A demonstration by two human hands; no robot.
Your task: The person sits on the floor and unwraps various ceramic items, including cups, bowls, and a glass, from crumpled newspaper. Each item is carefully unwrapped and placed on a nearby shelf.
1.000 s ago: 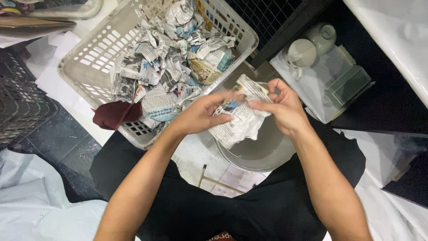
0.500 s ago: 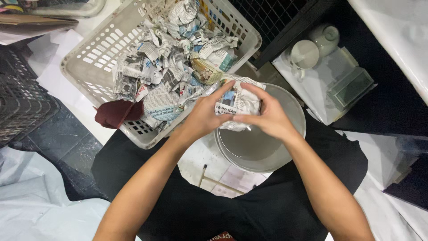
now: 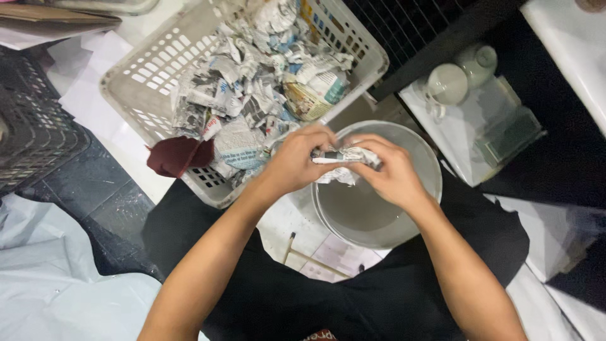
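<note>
1. A crumpled newspaper wad [image 3: 344, 163] is gripped between both hands, over the near rim of a round metal bowl [image 3: 379, 215]. The left hand [image 3: 297, 161] is closed on the wad's left end, fingers curled over the top; the right hand [image 3: 388, 173] is clamped on its right end, fingertips pinching the paper.
2. The wad is held above the bowl's hollow; whether it touches the metal cannot be told.
3. Just beyond the left hand, a white plastic laundry basket [image 3: 136, 95] is seen heaped with more crumpled newspaper [image 3: 252, 95]. A dark red cloth [image 3: 177, 155] hangs at its near wall.
4. Farther right, two pale ceramic cups [image 3: 448, 85] are set on a white tray [image 3: 467, 136], with a clear lidded box [image 3: 511, 136] beside them. A black crate [image 3: 38, 120] stands at far left.
5. Risk, as judged: paper could be torn if the two hands are pulled apart too hard; the bowl, resting on the lap, could be tipped if it is pressed at the rim.
6. Count: two hands, one held wad, one bowl, one basket, two cups, one cloth; the basket's wads are too jumbled to be counted.
</note>
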